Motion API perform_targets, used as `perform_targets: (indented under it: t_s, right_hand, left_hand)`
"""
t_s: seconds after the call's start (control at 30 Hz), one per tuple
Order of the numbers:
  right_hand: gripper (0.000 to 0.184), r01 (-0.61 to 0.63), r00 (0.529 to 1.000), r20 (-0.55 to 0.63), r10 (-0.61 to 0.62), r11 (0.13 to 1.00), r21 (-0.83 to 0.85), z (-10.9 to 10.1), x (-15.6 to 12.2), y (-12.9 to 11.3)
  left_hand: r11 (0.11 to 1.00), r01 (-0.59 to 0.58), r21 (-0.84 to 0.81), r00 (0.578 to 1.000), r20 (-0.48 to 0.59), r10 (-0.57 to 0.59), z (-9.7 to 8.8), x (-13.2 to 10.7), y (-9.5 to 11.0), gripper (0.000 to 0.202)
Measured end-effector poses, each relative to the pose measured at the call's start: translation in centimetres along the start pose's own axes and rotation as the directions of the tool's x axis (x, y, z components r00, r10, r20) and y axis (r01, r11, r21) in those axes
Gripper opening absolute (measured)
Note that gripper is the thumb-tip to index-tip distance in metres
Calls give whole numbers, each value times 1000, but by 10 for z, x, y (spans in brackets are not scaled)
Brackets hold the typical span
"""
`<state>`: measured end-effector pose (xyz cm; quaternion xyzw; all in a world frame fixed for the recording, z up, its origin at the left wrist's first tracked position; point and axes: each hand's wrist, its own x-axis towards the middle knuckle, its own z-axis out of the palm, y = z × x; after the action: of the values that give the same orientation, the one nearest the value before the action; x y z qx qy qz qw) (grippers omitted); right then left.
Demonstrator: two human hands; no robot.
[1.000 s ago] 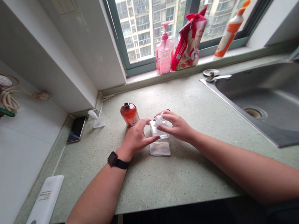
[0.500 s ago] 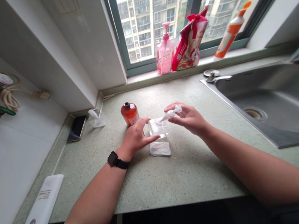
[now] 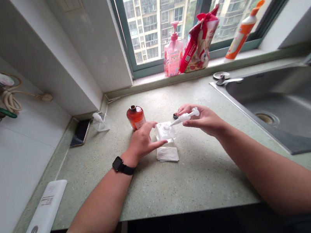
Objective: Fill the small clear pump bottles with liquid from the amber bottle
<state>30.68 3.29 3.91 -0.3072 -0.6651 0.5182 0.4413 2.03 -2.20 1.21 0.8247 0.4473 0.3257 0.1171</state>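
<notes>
Two hands work: left hand (image 3: 142, 140) steadies clear bottle (image 3: 164, 131), right hand (image 3: 203, 120) holds pump (image 3: 184, 117).

Speckled matt stone counter (image 3: 200, 172) — brushed steel sink (image 3: 299, 109) — clear plastic bottle (image 3: 164, 132).

Both forearms bare, no rings or gloves seen. Left hand (image 3: 143, 140): black smartwatch (image 3: 117, 164) at the wrist, square dark face, black strap. Right hand (image 3: 205, 119): nothing worn. Dark/black short sleeves at upper arms, bottom edge of view.

Speckled green counter (image 3: 183, 183), amber bottle (image 3: 136, 117), folded tissue (image 3: 167, 154), power bank (image 3: 45, 211), phone (image 3: 79, 132)
</notes>
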Motion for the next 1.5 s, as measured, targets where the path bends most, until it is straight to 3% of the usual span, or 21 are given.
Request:
perform_targets:
  t_s: [0.3,0.7,0.83,1.07,1.37,1.5]
  right_hand:
    - [41,-20,996,81,24,998,-53,-16,1,-8]
    - [50,-24,992,109,60,953,-302,-26,3,-13]
    - [49,-55,992,94,84,960,-274,-25,3,-10]
    - [47,-106,994,16,107,991,-83,-18,3,-1]
    - [47,-208,961,133,241,952,-226,-27,7,0]
    - [46,-168,964,149,218,942,-291,-28,7,4]
  left_hand:
    - [1000,0,12,1000,2,0,1,0,-2,64]
    - [1000,-5,10,1000,10,5,0,0,-3,63]
    - [1000,0,8,1000,10,0,0,0,-4,63]
    - [1000,3,-5,1000,17,-3,-1,1,-4,62]
    - [1000,16,4,1000,19,-17,0,0,-4,63]
    - [1000,15,1,1000,23,-15,-1,0,-4,64]
